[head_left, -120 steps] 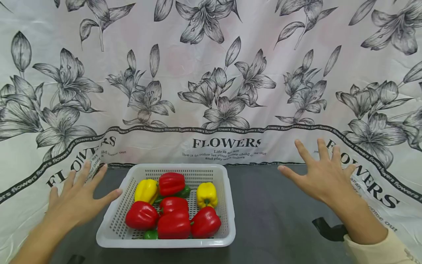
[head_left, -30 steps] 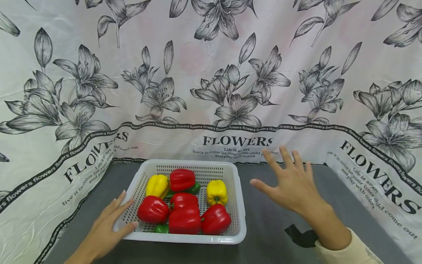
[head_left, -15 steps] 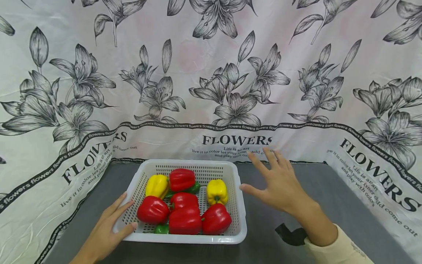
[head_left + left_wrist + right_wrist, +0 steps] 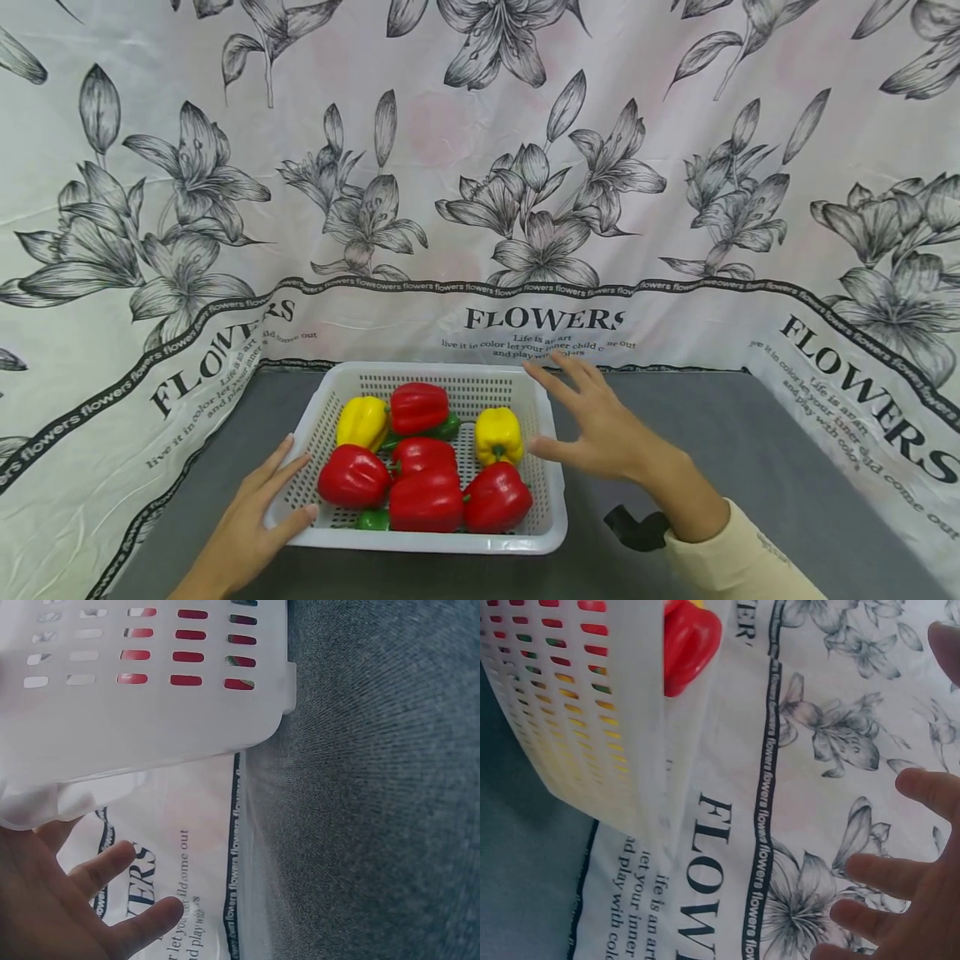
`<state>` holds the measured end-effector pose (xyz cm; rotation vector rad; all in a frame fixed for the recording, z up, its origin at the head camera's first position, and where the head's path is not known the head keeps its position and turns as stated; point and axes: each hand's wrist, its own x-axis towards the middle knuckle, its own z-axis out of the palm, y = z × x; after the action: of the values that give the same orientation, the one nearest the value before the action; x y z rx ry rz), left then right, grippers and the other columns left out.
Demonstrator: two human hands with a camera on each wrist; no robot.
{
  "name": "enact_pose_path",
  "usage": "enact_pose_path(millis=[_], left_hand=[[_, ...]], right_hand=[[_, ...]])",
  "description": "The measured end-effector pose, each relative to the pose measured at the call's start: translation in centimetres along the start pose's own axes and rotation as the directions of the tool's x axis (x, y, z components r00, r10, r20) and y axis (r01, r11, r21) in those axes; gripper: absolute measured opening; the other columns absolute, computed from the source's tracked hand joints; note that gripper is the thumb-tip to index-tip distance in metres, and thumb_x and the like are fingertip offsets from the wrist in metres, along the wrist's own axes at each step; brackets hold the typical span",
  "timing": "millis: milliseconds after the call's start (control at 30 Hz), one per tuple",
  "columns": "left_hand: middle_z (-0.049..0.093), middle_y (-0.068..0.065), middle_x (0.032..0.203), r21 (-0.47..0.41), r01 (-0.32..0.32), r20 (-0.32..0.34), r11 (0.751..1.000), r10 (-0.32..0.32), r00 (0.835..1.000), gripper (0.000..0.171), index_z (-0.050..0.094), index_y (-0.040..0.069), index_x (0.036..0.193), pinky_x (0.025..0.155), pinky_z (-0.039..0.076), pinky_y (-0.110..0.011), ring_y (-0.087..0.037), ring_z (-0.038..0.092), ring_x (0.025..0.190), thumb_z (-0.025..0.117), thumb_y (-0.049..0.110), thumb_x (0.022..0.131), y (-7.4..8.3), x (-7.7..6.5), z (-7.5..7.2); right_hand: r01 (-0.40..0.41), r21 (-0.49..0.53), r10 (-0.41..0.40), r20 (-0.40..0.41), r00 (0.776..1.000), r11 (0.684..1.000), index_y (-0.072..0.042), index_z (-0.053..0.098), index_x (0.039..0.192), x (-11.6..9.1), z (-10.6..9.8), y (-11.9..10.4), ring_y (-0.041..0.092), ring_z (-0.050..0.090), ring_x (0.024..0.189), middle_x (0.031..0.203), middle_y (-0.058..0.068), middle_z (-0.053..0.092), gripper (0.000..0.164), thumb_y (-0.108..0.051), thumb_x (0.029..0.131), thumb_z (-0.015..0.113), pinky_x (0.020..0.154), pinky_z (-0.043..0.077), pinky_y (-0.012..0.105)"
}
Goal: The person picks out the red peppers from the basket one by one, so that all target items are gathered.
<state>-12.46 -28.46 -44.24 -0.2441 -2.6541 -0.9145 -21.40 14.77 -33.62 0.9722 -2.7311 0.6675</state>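
Note:
A white perforated plastic basket (image 4: 427, 541) sits on the dark table, holding several red bell peppers (image 4: 426, 500), two yellow bell peppers (image 4: 498, 433) and partly hidden green peppers (image 4: 372, 521). At its left rim is my left hand (image 4: 251, 521), fingers extended, thumb over the edge. The left wrist view has this hand (image 4: 60, 900) against the basket's rim (image 4: 30, 806), fingers spread. Over the right rim hovers my right hand (image 4: 600, 429), fingers spread and holding nothing. In the right wrist view a gap separates that hand (image 4: 922, 885) from the basket wall (image 4: 634, 712).
A floral-printed white cloth (image 4: 465, 242) rises behind the table and along both sides. Dark grey tabletop (image 4: 697, 433) extends to the right of the basket. A black curved strip (image 4: 636, 528) lies near my right forearm.
My left hand has come in to the basket's left rim from farther left. My right hand has moved steadily left, from well out at the right to above the right rim.

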Motion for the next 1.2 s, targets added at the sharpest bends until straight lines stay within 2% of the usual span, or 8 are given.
enact_pose_path(millis=[233,400,633,833,967,1100,1200], left_hand=[[0.03,-0.013,0.153,-0.005,-0.003,-0.008,1.0,0.003,1.0,0.058,0.057,0.009,0.134,0.089,0.028,-0.076,-0.047,0.033,0.128,0.074,0.032,0.084,0.0,-0.1,0.1],[0.029,-0.012,0.154,-0.009,0.014,0.0,1.0,-0.014,1.0,0.058,0.056,0.009,0.135,0.088,0.027,-0.077,-0.046,0.032,0.128,0.073,0.032,0.085,0.0,-0.1,0.0],[0.032,-0.01,0.153,-0.023,-0.012,-0.035,1.0,0.012,0.999,0.058,0.057,0.009,0.134,0.088,0.029,-0.075,-0.045,0.033,0.128,0.075,0.029,0.083,-0.2,-0.2,0.3],[0.03,-0.008,0.154,-0.013,0.014,-0.018,1.0,-0.014,1.0,0.058,0.056,0.01,0.136,0.089,0.028,-0.075,-0.045,0.032,0.13,0.073,0.032,0.085,-0.1,-0.1,0.3],[0.03,-0.008,0.154,-0.018,-0.001,-0.024,1.0,0.001,1.0,0.059,0.056,0.01,0.137,0.089,0.029,-0.074,-0.044,0.032,0.13,0.074,0.031,0.084,-0.1,-0.2,0.2],[0.031,-0.006,0.154,-0.032,-0.028,-0.047,0.999,0.026,0.999,0.06,0.056,0.011,0.137,0.088,0.031,-0.073,-0.042,0.033,0.129,0.075,0.028,0.083,-0.2,-0.4,0.3],[0.031,-0.005,0.154,-0.043,-0.034,-0.056,0.998,0.032,0.998,0.06,0.056,0.011,0.137,0.088,0.031,-0.073,-0.041,0.034,0.128,0.076,0.027,0.082,-0.2,-0.4,0.4]], right_hand=[[0.03,0.064,-0.032,0.038,0.999,0.998,-0.032,0.03,0.152,0.5,1.2,0.1,0.038,0.015,0.139,0.157,0.007,0.019,0.084,-0.061,0.082,0.065,0.091,0.031,0.075],[0.057,0.153,-0.073,0.102,0.992,0.987,-0.034,0.029,0.152,1.1,2.2,0.2,0.032,0.02,0.139,0.157,0.002,0.02,0.083,-0.061,0.081,0.065,0.093,0.033,0.072],[0.056,0.225,-0.103,0.203,0.974,0.973,-0.038,0.031,0.15,1.9,3.7,0.6,0.022,0.025,0.136,0.154,-0.003,0.025,0.084,-0.057,0.078,0.07,0.1,0.032,0.063],[0.078,0.252,-0.147,0.269,0.952,0.965,-0.032,0.036,0.149,2.2,4.7,0.6,0.021,0.03,0.133,0.15,-0.005,0.034,0.083,-0.051,0.077,0.073,0.101,0.033,0.06],[0.114,0.286,-0.207,0.319,0.925,0.952,-0.029,0.037,0.149,2.4,5.5,0.8,0.018,0.035,0.13,0.147,-0.004,0.04,0.084,-0.043,0.076,0.076,0.103,0.035,0.054],[0.103,0.279,-0.208,0.38,0.901,0.955,-0.031,0.038,0.148,2.4,6.1,0.7,0.018,0.041,0.123,0.14,0.0,0.047,0.085,-0.041,0.074,0.079,0.098,0.043,0.048],[0.099,0.247,-0.194,0.398,0.897,0.964,-0.033,0.041,0.147,2.5,6.3,0.7,0.018,0.044,0.117,0.135,0.0,0.05,0.085,-0.04,0.072,0.08,0.092,0.048,0.043]])
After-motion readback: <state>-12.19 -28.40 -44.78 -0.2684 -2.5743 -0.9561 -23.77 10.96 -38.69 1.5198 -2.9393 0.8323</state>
